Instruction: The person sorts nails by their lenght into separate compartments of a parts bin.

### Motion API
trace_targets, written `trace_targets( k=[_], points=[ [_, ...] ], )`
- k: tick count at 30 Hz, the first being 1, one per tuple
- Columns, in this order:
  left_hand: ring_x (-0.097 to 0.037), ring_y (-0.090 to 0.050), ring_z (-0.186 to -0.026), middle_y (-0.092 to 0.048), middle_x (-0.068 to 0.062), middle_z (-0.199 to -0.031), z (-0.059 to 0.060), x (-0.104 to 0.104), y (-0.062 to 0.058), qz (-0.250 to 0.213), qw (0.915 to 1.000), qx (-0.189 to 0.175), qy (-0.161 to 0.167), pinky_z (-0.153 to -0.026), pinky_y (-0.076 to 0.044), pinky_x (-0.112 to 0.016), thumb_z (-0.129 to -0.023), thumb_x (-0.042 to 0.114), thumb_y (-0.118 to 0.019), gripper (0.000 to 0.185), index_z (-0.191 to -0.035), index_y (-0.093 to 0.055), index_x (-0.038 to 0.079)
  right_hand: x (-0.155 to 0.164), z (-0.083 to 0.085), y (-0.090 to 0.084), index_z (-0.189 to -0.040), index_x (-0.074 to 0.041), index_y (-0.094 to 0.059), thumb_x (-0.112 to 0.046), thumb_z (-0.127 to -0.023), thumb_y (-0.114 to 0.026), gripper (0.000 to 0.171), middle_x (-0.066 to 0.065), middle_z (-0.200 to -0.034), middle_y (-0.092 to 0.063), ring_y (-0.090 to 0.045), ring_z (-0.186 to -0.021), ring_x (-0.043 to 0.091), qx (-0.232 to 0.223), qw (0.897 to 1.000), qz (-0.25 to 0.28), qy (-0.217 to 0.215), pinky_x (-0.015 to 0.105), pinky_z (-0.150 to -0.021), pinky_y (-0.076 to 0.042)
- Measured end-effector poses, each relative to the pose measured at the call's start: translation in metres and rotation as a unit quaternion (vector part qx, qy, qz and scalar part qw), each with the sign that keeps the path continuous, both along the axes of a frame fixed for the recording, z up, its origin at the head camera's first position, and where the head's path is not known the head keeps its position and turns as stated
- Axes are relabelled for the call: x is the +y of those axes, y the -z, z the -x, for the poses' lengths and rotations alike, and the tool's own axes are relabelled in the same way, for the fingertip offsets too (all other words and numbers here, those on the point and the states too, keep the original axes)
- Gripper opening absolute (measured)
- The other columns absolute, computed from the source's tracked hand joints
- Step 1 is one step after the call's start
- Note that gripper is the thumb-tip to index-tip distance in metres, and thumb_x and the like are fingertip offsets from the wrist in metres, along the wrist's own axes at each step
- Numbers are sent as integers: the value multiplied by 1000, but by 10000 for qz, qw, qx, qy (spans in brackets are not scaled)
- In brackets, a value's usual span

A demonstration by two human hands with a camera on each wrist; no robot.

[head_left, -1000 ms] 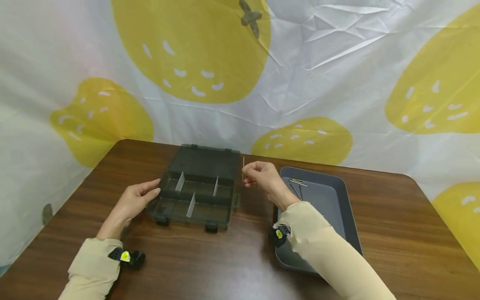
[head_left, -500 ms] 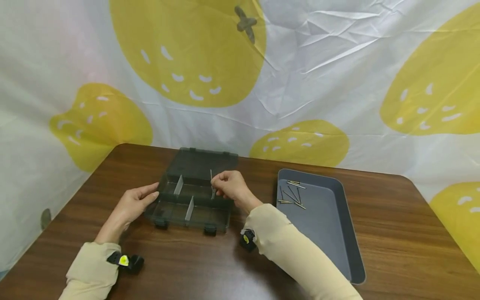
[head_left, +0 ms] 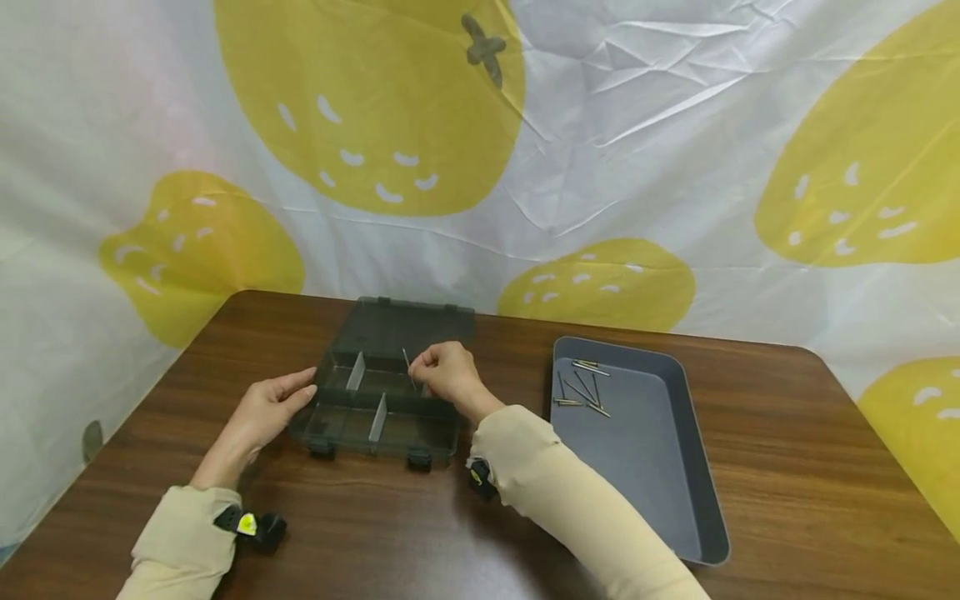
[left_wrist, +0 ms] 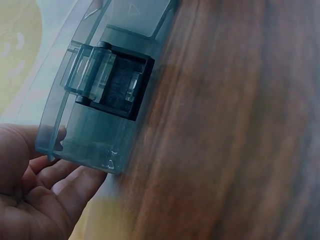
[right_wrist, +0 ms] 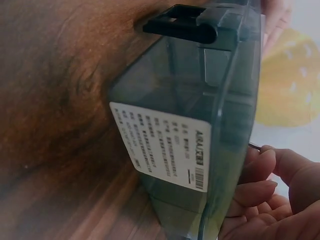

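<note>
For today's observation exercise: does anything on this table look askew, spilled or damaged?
Nothing stands out. The open box sits flat, steadied by the left hand; the right hand pinches a nail over it. The other nails lie loose inside the tray.

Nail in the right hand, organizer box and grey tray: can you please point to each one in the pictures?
nail [head_left: 408, 369], head view, middle of its thin shaft.
organizer box [head_left: 390, 401], head view, central dividing wall.
grey tray [head_left: 660, 450], head view, bare floor.
</note>
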State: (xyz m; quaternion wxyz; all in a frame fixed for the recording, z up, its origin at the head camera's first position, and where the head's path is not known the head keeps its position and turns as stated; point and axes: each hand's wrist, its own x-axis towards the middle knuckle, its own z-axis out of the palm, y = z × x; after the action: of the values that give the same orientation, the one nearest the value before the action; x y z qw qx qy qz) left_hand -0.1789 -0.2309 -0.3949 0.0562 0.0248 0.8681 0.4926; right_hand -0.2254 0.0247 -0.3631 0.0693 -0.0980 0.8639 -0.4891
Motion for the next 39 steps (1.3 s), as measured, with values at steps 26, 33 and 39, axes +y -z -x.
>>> trace_targets(
  k=[26, 33, 39],
  points=[
    [-45, -33, -132, -38, -25, -142, -6, 3, 5, 323, 9988, 240, -278, -105, -32, -58, -100, 26, -47, 50, -142, -39, -1, 50, 3, -17, -96, 6, -66, -3, -89, -62, 12, 15, -80, -68, -56, -52, 7, -504, 9897, 1261, 449, 21, -54, -52],
    [-45, -32, -132, -37, -25, -143, -5, 5, 4, 311, 9990, 232, -219, -104, -32, -58, -100, 28, -46, 51, -142, -38, -1, 121, 8, -20, -103, 11, -60, -3, -91, -58, 19, 4, -73, -64, -57, -55, 4, -579, 9807, 1566, 1019, 18, -53, -51],
    [-46, -32, -132, -35, -26, -144, -5, 4, 3, 347, 9990, 211, -179, -104, -32, -59, -101, 29, -44, 52, -143, -36, 0, 180, 4, -19, -112, 11, -56, -8, -94, -55, 26, -4, -72, -60, -58, -58, 1, -777, 9729, 1490, 1586, 15, -55, -51]
  ],
)
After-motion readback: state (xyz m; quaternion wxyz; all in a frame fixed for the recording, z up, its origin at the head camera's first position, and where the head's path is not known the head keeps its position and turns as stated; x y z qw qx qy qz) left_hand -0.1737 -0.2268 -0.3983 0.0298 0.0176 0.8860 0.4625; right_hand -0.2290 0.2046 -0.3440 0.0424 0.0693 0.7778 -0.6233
